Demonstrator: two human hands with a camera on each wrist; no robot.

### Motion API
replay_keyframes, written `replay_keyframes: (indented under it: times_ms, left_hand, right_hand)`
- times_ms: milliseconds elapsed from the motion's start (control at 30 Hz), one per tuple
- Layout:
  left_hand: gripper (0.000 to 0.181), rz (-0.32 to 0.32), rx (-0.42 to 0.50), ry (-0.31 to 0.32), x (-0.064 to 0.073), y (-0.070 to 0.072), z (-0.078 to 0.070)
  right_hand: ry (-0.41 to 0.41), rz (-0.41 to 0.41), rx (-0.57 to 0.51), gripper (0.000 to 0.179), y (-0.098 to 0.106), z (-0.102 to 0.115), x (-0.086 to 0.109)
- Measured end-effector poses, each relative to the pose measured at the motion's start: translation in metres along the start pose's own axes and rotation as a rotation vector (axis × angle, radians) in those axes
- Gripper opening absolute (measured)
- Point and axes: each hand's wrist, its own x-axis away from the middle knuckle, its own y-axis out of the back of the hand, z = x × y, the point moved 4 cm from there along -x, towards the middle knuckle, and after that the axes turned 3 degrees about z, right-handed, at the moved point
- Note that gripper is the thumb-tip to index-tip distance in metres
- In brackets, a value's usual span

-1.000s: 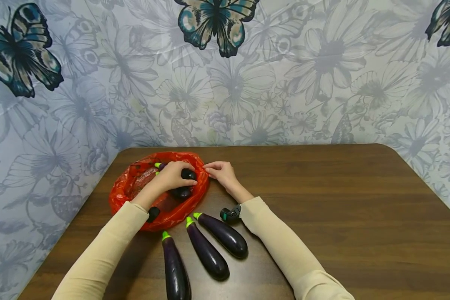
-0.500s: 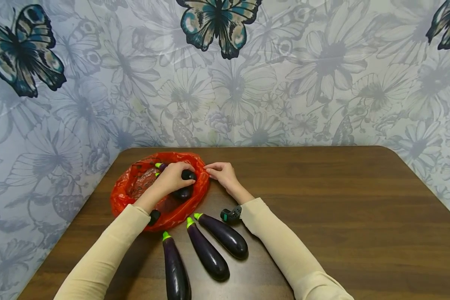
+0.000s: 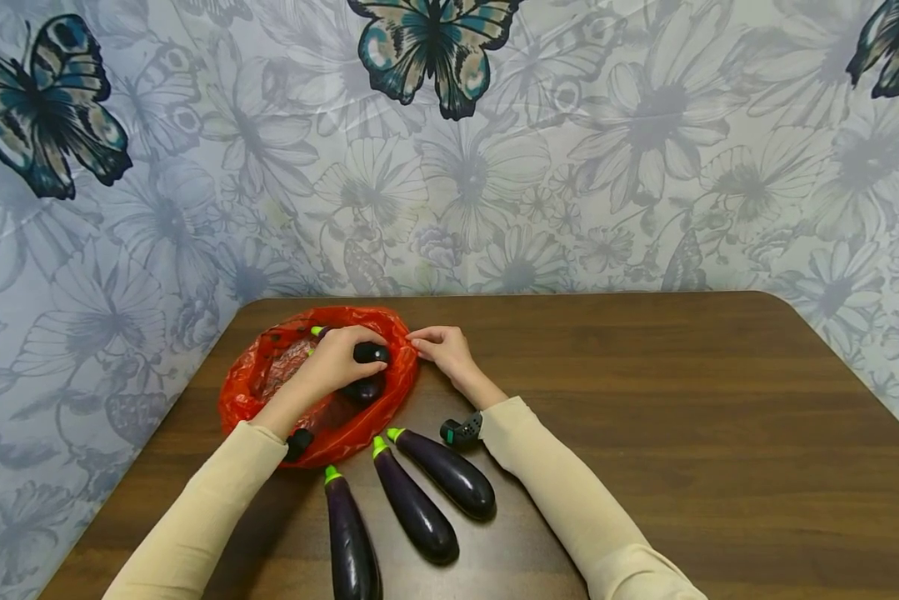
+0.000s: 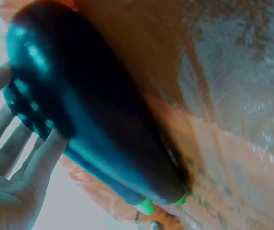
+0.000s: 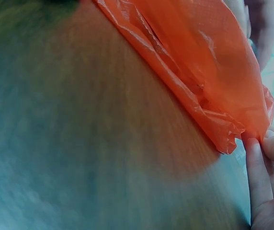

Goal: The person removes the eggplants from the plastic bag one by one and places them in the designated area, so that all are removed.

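A red plastic bag [image 3: 242, 396] lies open at the left of the table, with several eggplants in it. My left hand [image 3: 344, 358] reaches into the bag and grips an eggplant [image 3: 371, 352] by its thick end, thumb on the near side. Below that one a second eggplant [image 3: 364, 389] lies in the bag. The left wrist view has a large eggplant [image 4: 89, 96] close up, with the left hand [image 4: 19, 182] at the eggplant behind it. On the bag's right rim, my right hand [image 3: 442, 346] pinches the plastic [image 5: 223, 136] between thumb and fingers.
Outside the bag, three eggplants lie in front of it: a left one [image 3: 352, 533], a middle one [image 3: 415, 504] and a right one [image 3: 445, 472]. The brown wooden table [image 3: 644, 400] ends at a wall [image 3: 606, 208] with flowers and butterflies.
My left hand, wrist and the gripped eggplant have shifted slightly left within the bag. The right hand keeps its pinch on the rim in the same place.
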Motion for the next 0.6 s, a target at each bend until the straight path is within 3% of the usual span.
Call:
replay_keyframes:
  times_ms: [300, 600]
  left_hand:
    - [0.039, -0.046, 0.017, -0.115, 0.032, 0.022, -0.031]
    - [0.039, -0.122, -0.015, -0.257, 0.089, 0.034, -0.070]
  right_hand:
    - [-0.007, 0.000, -0.003, 0.014, 0.000, -0.001, -0.001]
    - [-0.009, 0.004, -0.007, 0.016, -0.001, 0.004, 0.002]
